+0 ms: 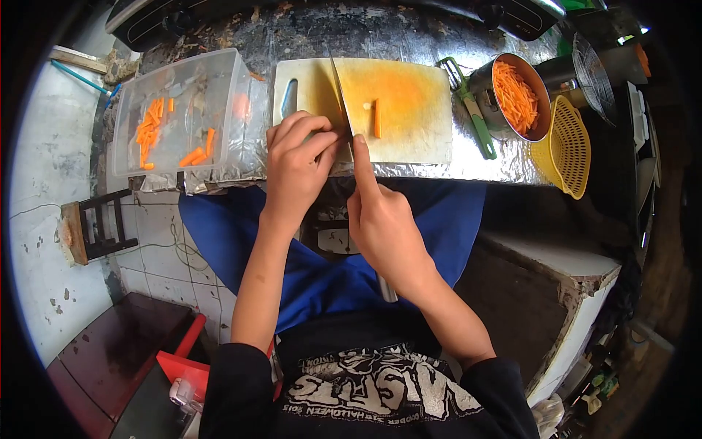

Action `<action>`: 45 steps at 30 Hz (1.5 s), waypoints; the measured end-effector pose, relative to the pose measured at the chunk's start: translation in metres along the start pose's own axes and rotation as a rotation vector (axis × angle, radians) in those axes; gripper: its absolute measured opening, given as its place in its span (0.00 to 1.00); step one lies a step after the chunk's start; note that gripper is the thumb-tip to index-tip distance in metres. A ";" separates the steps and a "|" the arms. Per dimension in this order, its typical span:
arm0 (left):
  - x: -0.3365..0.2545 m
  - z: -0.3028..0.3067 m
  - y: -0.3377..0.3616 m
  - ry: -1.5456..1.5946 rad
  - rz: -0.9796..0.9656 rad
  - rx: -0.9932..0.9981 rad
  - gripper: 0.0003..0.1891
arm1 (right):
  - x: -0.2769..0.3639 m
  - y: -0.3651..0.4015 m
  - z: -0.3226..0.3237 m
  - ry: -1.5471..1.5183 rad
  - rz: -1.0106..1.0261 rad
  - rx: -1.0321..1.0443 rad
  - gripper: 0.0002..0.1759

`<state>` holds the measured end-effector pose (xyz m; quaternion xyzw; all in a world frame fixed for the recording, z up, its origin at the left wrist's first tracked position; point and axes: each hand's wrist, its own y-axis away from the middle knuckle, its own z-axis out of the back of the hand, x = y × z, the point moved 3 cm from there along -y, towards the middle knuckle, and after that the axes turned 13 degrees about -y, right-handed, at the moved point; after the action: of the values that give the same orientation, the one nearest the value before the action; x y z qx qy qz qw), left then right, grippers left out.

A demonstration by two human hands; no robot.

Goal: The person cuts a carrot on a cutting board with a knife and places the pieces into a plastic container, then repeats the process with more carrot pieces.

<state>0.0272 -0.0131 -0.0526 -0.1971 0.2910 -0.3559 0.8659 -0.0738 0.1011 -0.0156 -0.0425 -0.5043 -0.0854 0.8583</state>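
Observation:
My right hand (387, 227) is wrapped round the handle of a kitchen knife (339, 88), its index finger stretched along the top of the blade. The blade stands on edge across a white cutting board (435, 143) stained orange. Just left of the blade, my left hand (300, 150) rests on the board's near edge with its fingers curled. Whatever lies beneath those fingertips is hidden. To the right of the blade lies one carrot stick (377, 119), touched by neither hand.
A clear plastic tub (186, 80) with carrot pieces stands left of the board. On the right are a green-handled peeler-like tool (477, 121), a pot (482, 95) of cut carrot strips and a yellow strainer basket (570, 146). Foil covers the counter (504, 167); a stove (150, 22) sits behind.

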 end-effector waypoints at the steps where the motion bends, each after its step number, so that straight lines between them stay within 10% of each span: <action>1: 0.000 0.000 0.000 -0.008 -0.006 -0.004 0.08 | 0.000 -0.003 0.002 0.000 0.000 0.001 0.42; 10: -0.009 0.002 0.002 -0.077 -0.032 -0.050 0.08 | -0.006 -0.054 0.009 -0.064 0.140 -0.122 0.36; 19: -0.012 0.000 0.001 -0.078 0.001 -0.049 0.08 | 0.015 -0.039 0.072 -0.403 -0.258 -0.088 0.34; 31: -0.026 0.004 -0.004 -0.247 0.029 -0.098 0.08 | 0.009 -0.021 0.067 -0.258 -0.022 -0.150 0.33; 40: 0.064 0.146 -0.011 -0.482 0.288 -0.379 0.08 | 0.067 -0.052 0.037 -0.130 0.107 -0.004 0.33; 45: 0.150 0.216 0.004 -0.589 0.486 -0.183 0.11 | 0.112 -0.084 -0.005 0.123 0.429 0.163 0.30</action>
<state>0.2545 -0.0908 0.0532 -0.2927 0.0986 -0.0413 0.9502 -0.0318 0.0061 0.0790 -0.0740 -0.4357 0.1374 0.8865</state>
